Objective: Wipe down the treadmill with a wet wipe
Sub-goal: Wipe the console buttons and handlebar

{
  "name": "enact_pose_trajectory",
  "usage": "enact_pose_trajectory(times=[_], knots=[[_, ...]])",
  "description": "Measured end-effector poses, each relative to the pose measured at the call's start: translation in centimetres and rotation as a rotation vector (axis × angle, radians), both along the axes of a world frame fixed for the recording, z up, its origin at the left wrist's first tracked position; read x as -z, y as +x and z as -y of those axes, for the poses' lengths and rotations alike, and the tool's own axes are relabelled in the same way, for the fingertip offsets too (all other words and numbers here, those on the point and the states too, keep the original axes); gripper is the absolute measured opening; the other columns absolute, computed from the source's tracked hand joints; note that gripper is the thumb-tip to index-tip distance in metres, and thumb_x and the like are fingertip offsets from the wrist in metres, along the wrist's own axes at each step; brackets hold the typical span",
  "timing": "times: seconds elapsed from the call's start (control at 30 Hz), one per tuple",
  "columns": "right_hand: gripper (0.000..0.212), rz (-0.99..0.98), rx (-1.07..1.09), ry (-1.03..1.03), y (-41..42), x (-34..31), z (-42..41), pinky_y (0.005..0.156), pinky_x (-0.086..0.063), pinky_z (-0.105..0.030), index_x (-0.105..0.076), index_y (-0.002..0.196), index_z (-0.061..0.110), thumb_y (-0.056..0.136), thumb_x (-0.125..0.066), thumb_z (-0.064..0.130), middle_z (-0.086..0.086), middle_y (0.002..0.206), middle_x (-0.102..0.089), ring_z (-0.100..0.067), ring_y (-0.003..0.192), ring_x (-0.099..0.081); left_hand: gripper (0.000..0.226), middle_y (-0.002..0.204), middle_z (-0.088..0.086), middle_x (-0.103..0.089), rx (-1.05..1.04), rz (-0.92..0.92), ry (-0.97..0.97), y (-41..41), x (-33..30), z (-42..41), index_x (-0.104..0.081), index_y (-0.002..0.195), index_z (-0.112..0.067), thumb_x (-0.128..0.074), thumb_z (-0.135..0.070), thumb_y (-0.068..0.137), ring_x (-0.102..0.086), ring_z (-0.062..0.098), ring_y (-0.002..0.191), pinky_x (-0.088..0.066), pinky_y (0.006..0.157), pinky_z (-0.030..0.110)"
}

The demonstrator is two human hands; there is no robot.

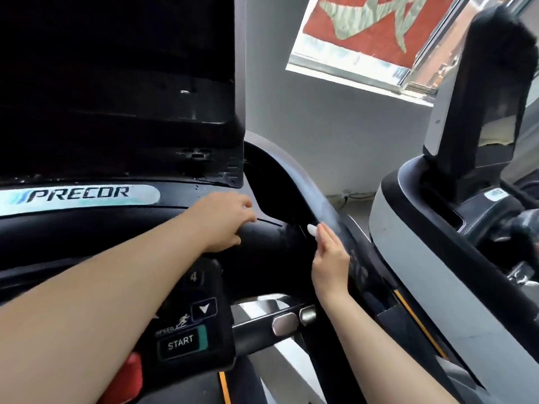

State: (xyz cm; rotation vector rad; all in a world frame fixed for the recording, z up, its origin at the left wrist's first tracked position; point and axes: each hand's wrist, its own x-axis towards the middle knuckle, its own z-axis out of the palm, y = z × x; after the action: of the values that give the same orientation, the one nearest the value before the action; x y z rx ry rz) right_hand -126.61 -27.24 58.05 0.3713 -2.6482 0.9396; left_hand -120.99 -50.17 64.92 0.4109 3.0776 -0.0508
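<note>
The black treadmill console with a silver brand strip fills the left, under a dark screen. My left hand rests on the rounded black handlebar right of the strip, fingers spread forward. My right hand lies flat, fingers straight, against the inner face of the console's right side arm. A small white wet wipe shows at its fingertips, pressed between the fingers and the arm. The thumb of that hand is hidden.
A keypad panel with a START button and a down arrow sits under my left forearm, a red tab below it. Metal grip sensors lie on the lower bar. A second grey machine stands close on the right.
</note>
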Motion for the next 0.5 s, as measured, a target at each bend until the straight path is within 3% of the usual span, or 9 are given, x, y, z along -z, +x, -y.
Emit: enact_pose_trajectory(times=[0.1, 0.2, 0.33, 0.5], knots=[[0.041, 0.155, -0.133, 0.207, 0.0, 2.8, 1.1, 0.103, -0.011, -0.009, -0.043, 0.139, 0.006, 0.099, -0.042, 0.009, -0.010, 0.145, -0.042, -0.021, 0.137, -0.035, 0.070, 0.145, -0.005, -0.031, 0.003, 0.082, -0.121, -0.4, -0.3, 1.9, -0.041, 0.136, -0.033, -0.066, -0.057, 0.075, -0.033, 0.014, 0.131, -0.029, 0.107, 0.030], [0.053, 0.232, -0.197, 0.307, -0.1, 3.8, 1.1, 0.110, -0.003, -0.014, -0.016, 0.150, 0.007, 0.102, -0.031, 0.026, -0.005, 0.157, -0.016, -0.016, 0.145, -0.013, 0.074, 0.140, -0.010, -0.036, -0.035, 0.077, -0.115, 0.3, 0.3, 3.0, -0.037, 0.136, -0.038, -0.061, -0.067, 0.072, -0.036, 0.011, 0.125, -0.031, 0.101, 0.026], [0.048, 0.313, -0.196, 0.211, -2.4, 2.6, 3.6, 0.109, -0.019, -0.027, -0.026, 0.145, 0.008, 0.101, -0.033, 0.025, -0.007, 0.152, -0.028, -0.021, 0.140, -0.024, 0.073, 0.143, -0.012, -0.033, -0.064, 0.057, -0.100, 0.5, 0.9, 2.9, -0.034, 0.138, -0.039, -0.058, -0.067, 0.075, -0.033, 0.011, 0.128, -0.029, 0.102, 0.027], [0.052, 0.197, -0.405, 0.250, -0.7, 1.3, 5.5, 0.113, -0.014, -0.029, -0.018, 0.148, 0.009, 0.102, -0.033, 0.027, -0.001, 0.155, -0.016, -0.017, 0.141, -0.017, 0.073, 0.145, -0.011, -0.031, -0.075, 0.057, -0.090, 0.4, 1.1, 3.0, -0.033, 0.140, -0.039, -0.058, -0.065, 0.076, -0.031, 0.013, 0.131, -0.028, 0.105, 0.030]])
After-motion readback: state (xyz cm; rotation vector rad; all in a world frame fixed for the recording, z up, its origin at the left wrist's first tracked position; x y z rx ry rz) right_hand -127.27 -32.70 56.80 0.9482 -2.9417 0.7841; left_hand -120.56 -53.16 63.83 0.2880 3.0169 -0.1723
